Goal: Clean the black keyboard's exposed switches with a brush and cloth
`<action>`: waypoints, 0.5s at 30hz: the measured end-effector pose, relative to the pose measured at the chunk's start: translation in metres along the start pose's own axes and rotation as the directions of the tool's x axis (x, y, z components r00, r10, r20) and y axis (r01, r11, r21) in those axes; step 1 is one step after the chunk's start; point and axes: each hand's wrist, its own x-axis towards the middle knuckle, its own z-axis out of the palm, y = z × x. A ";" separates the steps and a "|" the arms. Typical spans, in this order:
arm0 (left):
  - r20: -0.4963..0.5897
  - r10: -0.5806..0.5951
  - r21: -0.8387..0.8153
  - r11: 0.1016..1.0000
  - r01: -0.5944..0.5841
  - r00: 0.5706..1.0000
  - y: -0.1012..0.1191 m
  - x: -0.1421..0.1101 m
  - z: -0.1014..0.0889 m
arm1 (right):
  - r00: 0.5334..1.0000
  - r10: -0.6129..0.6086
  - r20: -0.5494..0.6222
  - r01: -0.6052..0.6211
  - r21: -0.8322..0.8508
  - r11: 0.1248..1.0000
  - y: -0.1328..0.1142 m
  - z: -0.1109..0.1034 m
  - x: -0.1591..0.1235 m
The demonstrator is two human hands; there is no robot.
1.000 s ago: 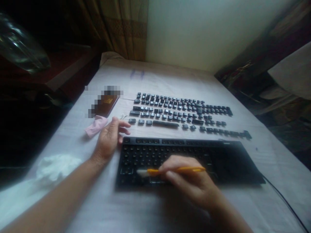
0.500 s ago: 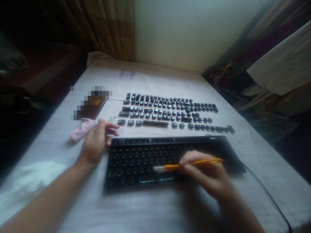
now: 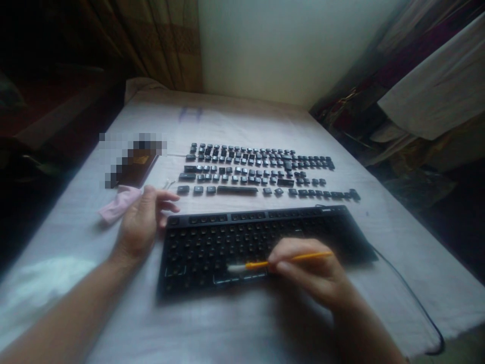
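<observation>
A black keyboard (image 3: 212,237) with its keycaps off lies on the white cloth in front of me. My right hand (image 3: 310,275) is closed on a thin orange-handled brush (image 3: 257,264), whose pale tip rests on the keyboard's lower rows. My left hand (image 3: 142,222) lies beside the keyboard's upper left corner, fingers loosely bent and touching the frame, holding nothing. Several removed black keycaps (image 3: 261,172) are laid out in rows behind the keyboard.
A dark bottle-like object (image 3: 136,164), partly blurred out, lies at the back left with a pink cloth (image 3: 119,202) beside it. White tissue (image 3: 41,285) sits at the near left. The keyboard's cable (image 3: 409,298) runs off to the right. Curtain and wall stand behind.
The brush tip has slid a little leftward along the keyboard's lower rows. My view has shifted right, so everything sits further left. My left hand stays by the corner.
</observation>
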 end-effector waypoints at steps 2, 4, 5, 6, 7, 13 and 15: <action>0.002 -0.005 0.003 1.000 0.005 1.000 0.001 0.000 0.000 | 0.999 0.027 -0.041 -0.026 0.012 1.000 0.001 -0.002 -0.001; 0.006 -0.007 0.004 1.000 0.007 1.000 0.002 0.000 0.001 | 0.998 0.053 -0.024 -0.054 -0.008 0.999 0.001 -0.003 -0.001; 0.008 -0.007 0.005 1.000 0.007 1.000 0.002 -0.001 0.002 | 0.998 0.061 0.009 -0.061 -0.023 0.998 0.001 -0.002 0.000; 0.007 -0.007 0.006 1.000 0.007 1.000 0.003 -0.001 0.002 | 0.997 0.063 0.046 -0.061 -0.036 0.997 0.001 -0.001 0.000; 0.005 -0.007 0.008 1.000 0.007 1.000 0.003 -0.001 0.002 | 0.995 0.059 0.076 -0.056 -0.042 0.998 0.001 0.000 0.000; 0.025 -0.031 0.029 0.999 0.030 0.999 0.004 -0.001 0.000 | 0.956 0.100 -0.276 -0.067 0.126 0.990 0.003 -0.008 -0.006; 0.018 -0.038 0.027 0.999 0.037 0.999 0.004 -0.001 0.000 | 0.909 0.175 -0.378 -0.136 0.126 0.983 0.003 -0.017 -0.012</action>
